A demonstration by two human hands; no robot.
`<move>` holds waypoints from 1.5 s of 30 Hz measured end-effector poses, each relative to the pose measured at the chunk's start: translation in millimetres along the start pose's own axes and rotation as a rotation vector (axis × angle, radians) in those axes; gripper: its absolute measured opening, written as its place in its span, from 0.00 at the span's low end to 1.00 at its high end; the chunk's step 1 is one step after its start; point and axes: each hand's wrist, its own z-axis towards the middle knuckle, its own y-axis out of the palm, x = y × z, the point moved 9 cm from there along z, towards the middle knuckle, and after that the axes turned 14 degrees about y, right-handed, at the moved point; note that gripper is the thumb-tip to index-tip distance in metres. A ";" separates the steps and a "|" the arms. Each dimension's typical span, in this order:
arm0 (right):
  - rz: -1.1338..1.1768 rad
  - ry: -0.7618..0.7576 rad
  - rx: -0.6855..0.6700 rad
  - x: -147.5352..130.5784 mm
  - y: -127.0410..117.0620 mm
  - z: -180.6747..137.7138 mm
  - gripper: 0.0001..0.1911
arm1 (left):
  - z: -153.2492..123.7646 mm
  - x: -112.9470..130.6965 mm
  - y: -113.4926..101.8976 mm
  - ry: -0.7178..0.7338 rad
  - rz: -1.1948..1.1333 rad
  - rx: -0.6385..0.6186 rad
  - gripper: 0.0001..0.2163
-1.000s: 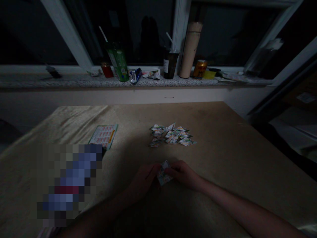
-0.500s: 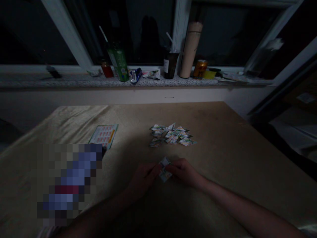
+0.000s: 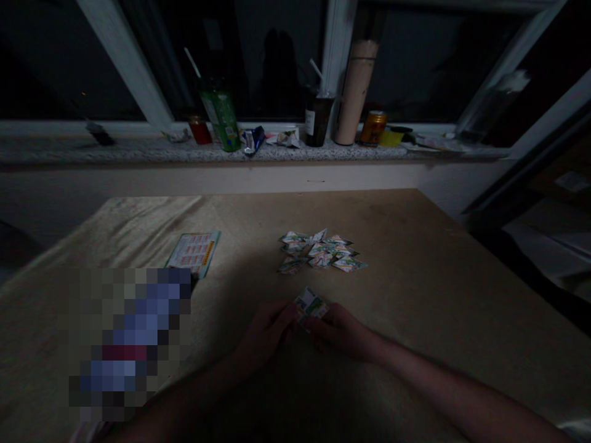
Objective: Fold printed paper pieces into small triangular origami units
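Note:
Between my two hands is a small square of folded printed paper (image 3: 310, 304), turned so that a corner points away from me. My left hand (image 3: 272, 323) pinches its left side, thumb on top. On the right side, the fingers and thumb of my right hand (image 3: 341, 329) close on its edge and lower part. Just beyond my hands, several folded paper pieces (image 3: 321, 253) with pointed ends lie in a cluster of short rows on the table. Their print looks like that of the held paper.
On the table (image 3: 401, 227), a printed pad or booklet (image 3: 194, 251) lies to the left, beside a blurred-out bluish object (image 3: 145, 326). Along the windowsill (image 3: 277, 154) stand a green bottle (image 3: 224, 120), a dark cup (image 3: 317, 123) with a straw, a tall pink flask (image 3: 355, 92) and a can (image 3: 373, 128).
The folded paper has turned and shows a wider face. My right hand has shifted slightly down along its edge, with the thumb lower. The paper cluster has stayed put.

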 end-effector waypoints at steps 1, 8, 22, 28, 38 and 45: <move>-0.009 0.016 0.006 0.5 -0.8 0.1 0.23 | -0.2 0.6 -0.7 0.006 -0.018 0.006 0.19; 0.055 0.052 0.038 5.9 -4.7 3.7 0.24 | -1.6 2.5 -1.4 0.009 0.021 -0.010 0.19; -0.022 -0.031 0.025 -4.0 -2.1 -1.0 0.22 | -1.6 6.0 10.1 0.039 0.092 -0.119 0.24; -0.177 -0.040 0.206 -4.5 -17.4 -1.6 0.26 | -1.6 2.6 10.4 -0.029 0.050 -0.111 0.23; -0.027 -0.036 0.167 -2.2 -19.1 0.9 0.27 | 0.8 12.2 20.6 0.066 0.057 -0.245 0.20; -0.065 -0.001 0.268 -1.3 -27.5 -0.4 0.28 | 1.8 9.0 19.4 0.055 0.051 -0.237 0.20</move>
